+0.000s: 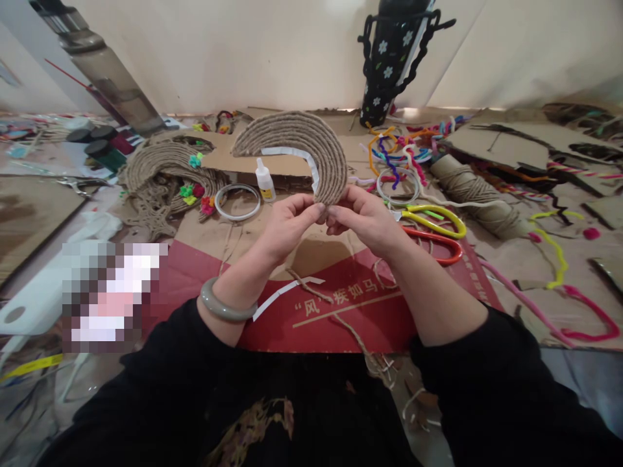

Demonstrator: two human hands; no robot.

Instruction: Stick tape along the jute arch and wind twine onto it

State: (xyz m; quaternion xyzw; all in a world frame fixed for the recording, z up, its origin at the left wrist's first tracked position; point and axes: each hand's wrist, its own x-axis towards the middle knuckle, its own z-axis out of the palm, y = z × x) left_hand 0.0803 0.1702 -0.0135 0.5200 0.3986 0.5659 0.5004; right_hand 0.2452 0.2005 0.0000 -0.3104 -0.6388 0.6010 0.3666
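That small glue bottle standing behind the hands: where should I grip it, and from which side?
Grip the glue bottle around its white body, below the narrow cap, probably coming from above and the near side. It stands upright on the cardboard, with the tape ring to its left and the rope-covered arch rising close behind, so a rear approach looks blocked.

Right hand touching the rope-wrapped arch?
Touching. Head view shows the right hand with its fingers pinching the lower end of the rope-wrapped arch.
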